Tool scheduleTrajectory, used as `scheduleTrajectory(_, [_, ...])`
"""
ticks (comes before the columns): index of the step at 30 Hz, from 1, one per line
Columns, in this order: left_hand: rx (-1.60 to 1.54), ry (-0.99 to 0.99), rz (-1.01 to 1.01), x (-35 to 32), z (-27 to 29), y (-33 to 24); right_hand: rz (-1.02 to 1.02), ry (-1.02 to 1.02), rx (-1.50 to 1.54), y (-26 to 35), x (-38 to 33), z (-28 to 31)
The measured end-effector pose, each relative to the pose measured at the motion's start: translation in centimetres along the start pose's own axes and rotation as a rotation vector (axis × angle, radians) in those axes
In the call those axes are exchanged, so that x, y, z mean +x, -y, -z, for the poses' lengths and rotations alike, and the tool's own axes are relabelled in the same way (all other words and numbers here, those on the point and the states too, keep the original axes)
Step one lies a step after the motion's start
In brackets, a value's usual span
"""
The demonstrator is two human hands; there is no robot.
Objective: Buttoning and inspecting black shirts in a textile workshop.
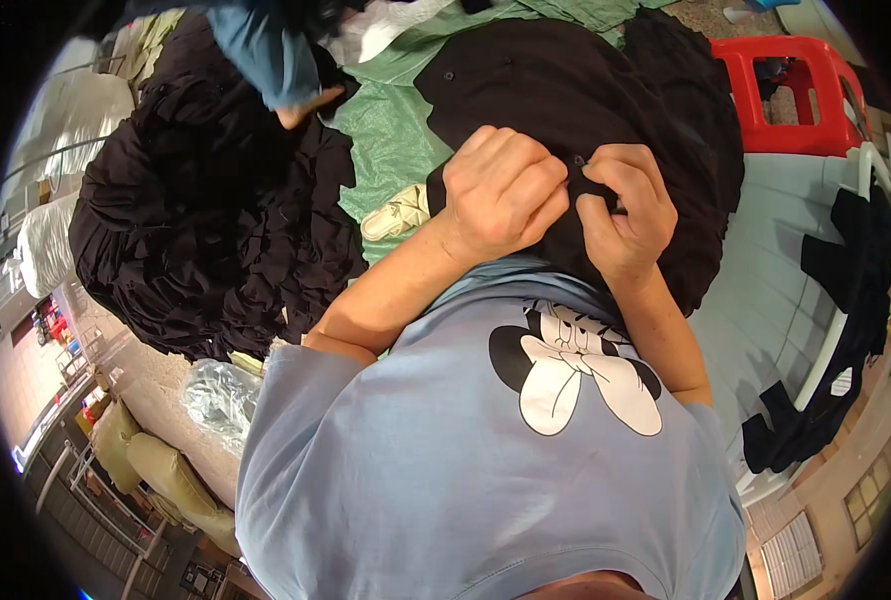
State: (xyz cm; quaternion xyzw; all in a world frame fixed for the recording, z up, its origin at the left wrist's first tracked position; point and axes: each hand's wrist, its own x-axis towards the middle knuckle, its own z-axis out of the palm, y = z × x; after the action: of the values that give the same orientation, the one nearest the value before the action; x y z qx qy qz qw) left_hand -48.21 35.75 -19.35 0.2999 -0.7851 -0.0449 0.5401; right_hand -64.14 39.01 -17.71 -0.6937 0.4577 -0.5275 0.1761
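A black garment (656,120) with small dark buttons is spread over my lap and knees. My left hand (506,190) is closed on its cloth, knuckles up and fingertips hidden underneath. Just to the right, my right hand (628,212) pinches the same cloth between thumb and curled fingers. A small button (579,160) shows in the narrow gap between the two hands. More buttons sit farther up the cloth, toward its far left edge.
A big heap of black garments (206,210) lies at left, a person's blue-clad limb (266,60) above it. Green sheeting (391,130) and a pale shoe (398,213) are nearer. Right: a red plastic stool (791,140), a pale tabletop (766,240), black garments (846,260) along its edge.
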Motion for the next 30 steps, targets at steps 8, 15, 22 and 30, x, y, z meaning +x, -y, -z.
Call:
scheduleTrajectory(8, [-0.119, 0.324, 0.169, 0.2, 2.1, -1.1, -0.189, -0.051, 0.285, -0.4, 0.5, 1.6])
scheduleTrajectory(15, [-0.875, 1.041, 0.385, 4.9, 9.7, -1.5, 0.072, 0.221, 0.277, 2.9, 1.5, 5.4])
scheduleTrajectory(22, [-1.600, 0.606, 0.126, 9.3, 11.3, -5.0, 0.143, 0.794, -0.322, -1.5, 3.5, 3.2])
scheduleTrajectory(30, [-0.995, 0.660, 0.139, 13.9, 21.9, 5.0, -0.354, 1.010, -0.481, -5.6, 5.1, 6.5])
